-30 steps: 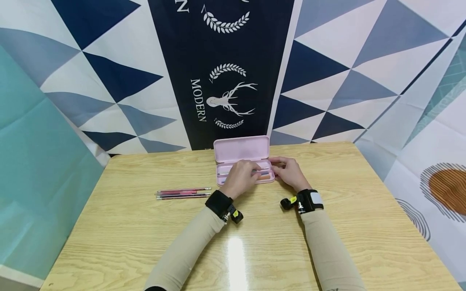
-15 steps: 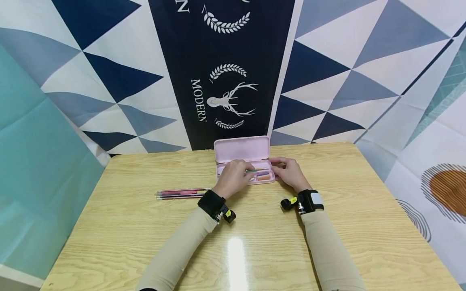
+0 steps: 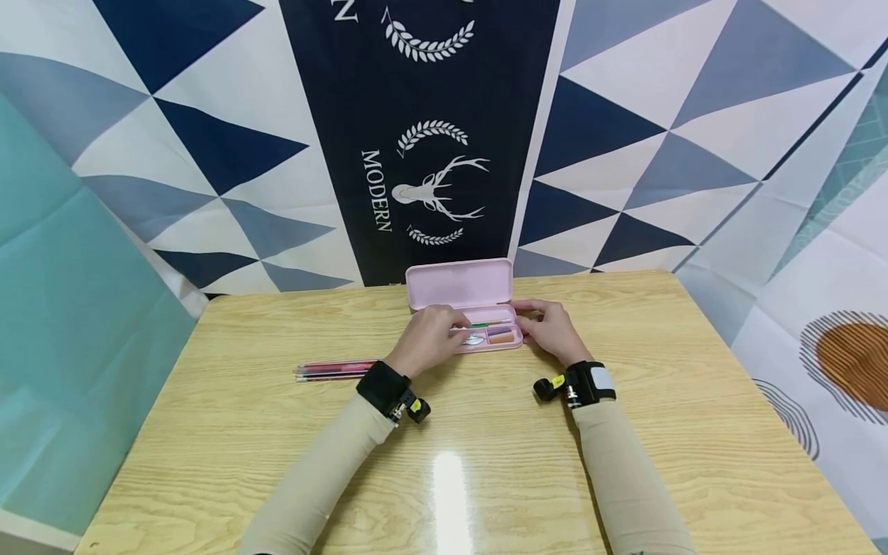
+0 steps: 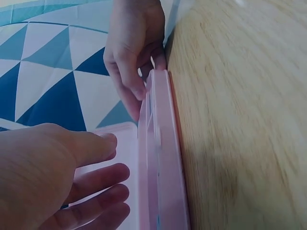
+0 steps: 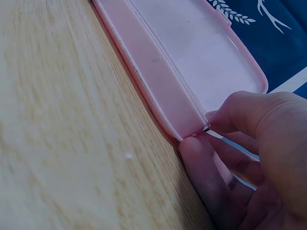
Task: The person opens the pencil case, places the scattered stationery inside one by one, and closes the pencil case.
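Observation:
A pink pencil case (image 3: 459,284) lies with its lid raised at the table's far edge. My left hand (image 3: 426,338) is over its left part, fingers loosely extended; the left wrist view shows the left hand (image 4: 81,177) with nothing between thumb and fingers. At the other end my right hand (image 3: 551,331) holds the case; in the right wrist view its thumb and fingers (image 5: 237,112) are at the corner. Inside the case are a thin green stick (image 3: 482,324), a small silvery item (image 3: 475,339) and an orange-and-blue piece (image 3: 501,337). The left hand hides the rest.
Several pencils (image 3: 329,370) lie side by side on the wooden table (image 3: 520,462), left of the case, their right ends behind the left wrist. A patterned cloth wall (image 3: 444,116) rises right behind the lid.
My left hand has shifted left along the case, uncovering the green stick and the silvery item. The right hand and the case have stayed in place.

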Available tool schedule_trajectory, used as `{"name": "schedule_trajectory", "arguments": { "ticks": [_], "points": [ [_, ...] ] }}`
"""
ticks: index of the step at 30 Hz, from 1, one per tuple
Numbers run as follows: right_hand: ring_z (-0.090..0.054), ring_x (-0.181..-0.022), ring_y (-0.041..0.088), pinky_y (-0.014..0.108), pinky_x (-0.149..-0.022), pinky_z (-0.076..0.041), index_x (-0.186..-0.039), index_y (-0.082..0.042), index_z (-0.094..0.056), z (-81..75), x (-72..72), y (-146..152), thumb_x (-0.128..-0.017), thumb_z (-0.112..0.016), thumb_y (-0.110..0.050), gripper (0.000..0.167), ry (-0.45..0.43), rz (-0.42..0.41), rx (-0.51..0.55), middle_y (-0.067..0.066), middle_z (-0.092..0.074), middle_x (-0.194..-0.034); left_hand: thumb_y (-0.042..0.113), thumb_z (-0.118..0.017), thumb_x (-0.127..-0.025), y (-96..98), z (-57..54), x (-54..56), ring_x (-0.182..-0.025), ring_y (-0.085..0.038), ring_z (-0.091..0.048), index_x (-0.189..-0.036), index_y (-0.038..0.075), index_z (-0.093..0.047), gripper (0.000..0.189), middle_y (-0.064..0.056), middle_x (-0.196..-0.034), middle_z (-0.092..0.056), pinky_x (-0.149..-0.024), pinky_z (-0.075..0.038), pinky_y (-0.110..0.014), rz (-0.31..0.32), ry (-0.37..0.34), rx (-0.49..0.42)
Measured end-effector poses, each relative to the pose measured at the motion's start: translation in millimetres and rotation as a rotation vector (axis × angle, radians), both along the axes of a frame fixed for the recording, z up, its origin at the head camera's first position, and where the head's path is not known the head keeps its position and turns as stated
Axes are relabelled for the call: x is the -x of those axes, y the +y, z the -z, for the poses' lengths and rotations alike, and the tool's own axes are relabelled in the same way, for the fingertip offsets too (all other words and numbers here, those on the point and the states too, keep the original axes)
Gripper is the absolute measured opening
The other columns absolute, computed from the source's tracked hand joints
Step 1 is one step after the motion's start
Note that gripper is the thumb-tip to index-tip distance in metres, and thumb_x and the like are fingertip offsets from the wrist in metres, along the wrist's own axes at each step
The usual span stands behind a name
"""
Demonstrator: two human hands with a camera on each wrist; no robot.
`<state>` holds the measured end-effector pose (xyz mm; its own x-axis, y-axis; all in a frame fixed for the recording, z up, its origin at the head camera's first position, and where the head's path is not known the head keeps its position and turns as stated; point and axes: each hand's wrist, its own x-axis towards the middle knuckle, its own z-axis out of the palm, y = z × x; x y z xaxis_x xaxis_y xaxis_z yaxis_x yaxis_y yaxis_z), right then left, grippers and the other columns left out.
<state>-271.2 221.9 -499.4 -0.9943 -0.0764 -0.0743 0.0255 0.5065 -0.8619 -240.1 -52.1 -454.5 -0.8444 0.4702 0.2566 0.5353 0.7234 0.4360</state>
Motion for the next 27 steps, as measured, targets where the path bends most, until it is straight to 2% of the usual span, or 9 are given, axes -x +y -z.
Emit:
{"name": "schedule_trajectory", "arguments": {
  "ticks": [2, 5, 18, 27],
  "points": [
    [-0.067, -0.086, 0.014, 0.018, -0.069, -0.061, -0.152, -0.006, -0.07, -0.5, -0.2, -0.1, -0.112, -0.067, -0.013, 0.041, -0.002, 0.003, -0.003, 0.027, -0.073, -0.128, 0.012, -0.079, -0.103, -3.3, -6.3, -4.8, -0.106, -0.025, -0.081, -0.114, 0.006, -0.089, 0.015, -0.012, -0.11, -0.087, -0.097, -0.066, -0.045, -0.002, -0.017, -0.006],
    [-0.066, -0.086, 0.015, 0.018, -0.07, -0.06, -0.153, -0.007, -0.07, -1.4, -0.6, -0.5, -0.113, -0.067, -0.014, 0.041, -0.008, 0.004, -0.008, 0.026, -0.072, -0.128, 0.011, -0.079, -0.104, -8.1, -9.1, -7.6, -0.107, -0.025, -0.081, -0.115, 0.006, -0.088, 0.016, -0.012, -0.111, -0.087, -0.098, -0.066, -0.043, -0.012, -0.023, 0.011],
    [-0.067, -0.088, 0.014, 0.017, -0.071, -0.06, -0.153, -0.008, -0.069, -2.1, -1.9, -1.1, -0.114, -0.066, -0.015, 0.04, -0.026, 0.014, 0.009, 0.027, -0.071, -0.135, 0.016, -0.078, -0.106, -26.9, -15.0, -5.4, -0.111, -0.028, -0.08, -0.121, 0.007, -0.087, 0.02, -0.013, -0.117, -0.086, -0.101, -0.064, -0.045, 0.006, -0.058, 0.079],
    [-0.065, -0.09, 0.018, 0.018, -0.07, -0.059, -0.153, -0.009, -0.07, -2.1, -2.4, -0.8, -0.114, -0.067, -0.016, 0.04, -0.02, 0.012, 0.009, 0.025, -0.07, -0.132, 0.018, -0.077, -0.107, -47.9, -20.4, -7.7, -0.117, -0.029, -0.078, -0.127, 0.006, -0.085, 0.024, -0.013, -0.123, -0.084, -0.105, -0.063, -0.046, 0.02, -0.115, 0.098]
  ]
}}
